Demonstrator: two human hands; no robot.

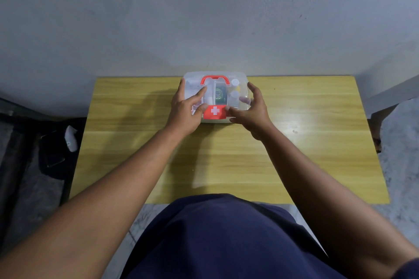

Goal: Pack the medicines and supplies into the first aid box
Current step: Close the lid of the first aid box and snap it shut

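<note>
The clear plastic first aid box [240, 78] stands at the far middle of the wooden table [226, 165], its lid down. It has a red handle [214, 79] on top and a red latch [214, 112] with a white cross at the front. Through the lid show a green-labelled item [220, 95] and small white bottles [235, 82]. My left hand [186, 111] rests on the box's left side, thumb at the latch's left edge. My right hand [251, 111] holds the right side, thumb touching the latch's right edge.
A grey wall stands right behind the table's far edge. Dark bags and a white object [70, 138] lie on the floor to the left. The table's near edge meets my dark blue clothing [226, 238].
</note>
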